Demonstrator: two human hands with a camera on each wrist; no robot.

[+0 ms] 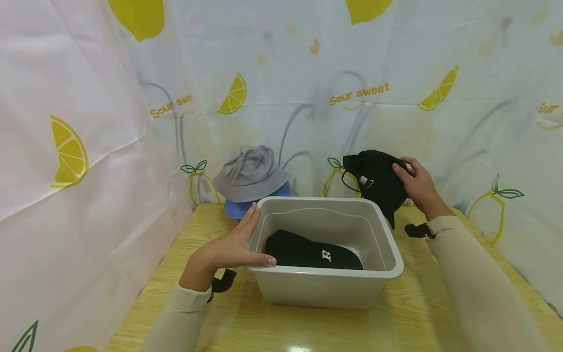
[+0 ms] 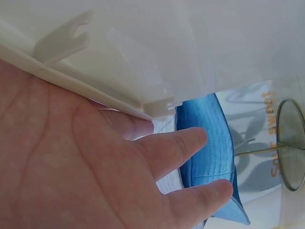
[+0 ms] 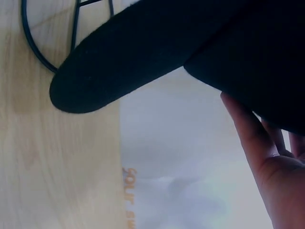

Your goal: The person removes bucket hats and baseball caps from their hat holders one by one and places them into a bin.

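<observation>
A light grey plastic bin (image 1: 316, 288) stands on the wooden table, and a black cap with a white letter (image 1: 308, 252) lies inside it. My left hand (image 1: 228, 249) rests on the bin's left rim, thumb over the near edge, fingers spread; in the left wrist view the hand (image 2: 100, 162) lies against the bin's underside of the rim (image 2: 86, 88). Behind the bin's right corner, my right hand (image 1: 420, 186) pinches another black cap (image 1: 380, 181) by its edge. The right wrist view shows that cap (image 3: 124, 62) over the hand (image 3: 267, 157), its brim pointing left.
A grey bucket hat (image 1: 250, 176) sits on top of a blue hat (image 1: 237, 208) behind the bin's left side; the blue hat (image 2: 207, 143) also shows beyond my left fingers. A lemon-print cloth (image 1: 281, 63) hangs behind and beside the table (image 1: 228, 327).
</observation>
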